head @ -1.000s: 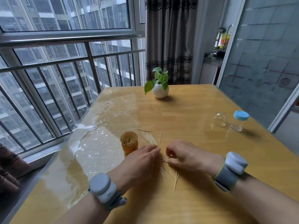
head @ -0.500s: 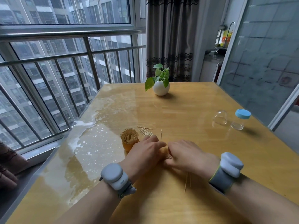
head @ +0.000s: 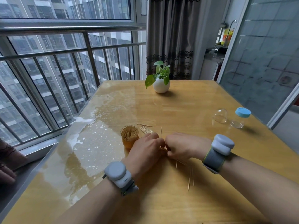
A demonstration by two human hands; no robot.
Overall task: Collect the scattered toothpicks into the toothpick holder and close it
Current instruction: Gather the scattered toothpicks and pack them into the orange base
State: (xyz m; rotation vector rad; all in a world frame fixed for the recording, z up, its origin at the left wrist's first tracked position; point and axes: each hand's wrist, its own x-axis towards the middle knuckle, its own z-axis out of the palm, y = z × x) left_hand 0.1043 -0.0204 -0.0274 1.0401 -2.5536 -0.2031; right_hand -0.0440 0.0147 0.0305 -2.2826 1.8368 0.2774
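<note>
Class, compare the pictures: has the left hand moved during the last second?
Yes. The left hand has slid forward, away from the person, now alongside the toothpick holder and meeting the right hand.

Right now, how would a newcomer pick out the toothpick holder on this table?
Start at the yellow wooden table. Just beyond the left hand, towards the window, stands the short amber cylindrical toothpick holder. Unlike the clear dome and blue-capped clear jar far right, it bristles with upright toothpicks.

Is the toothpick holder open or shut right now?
Open. The holder stands uncapped on the table, with toothpicks bristling from its top.
</note>
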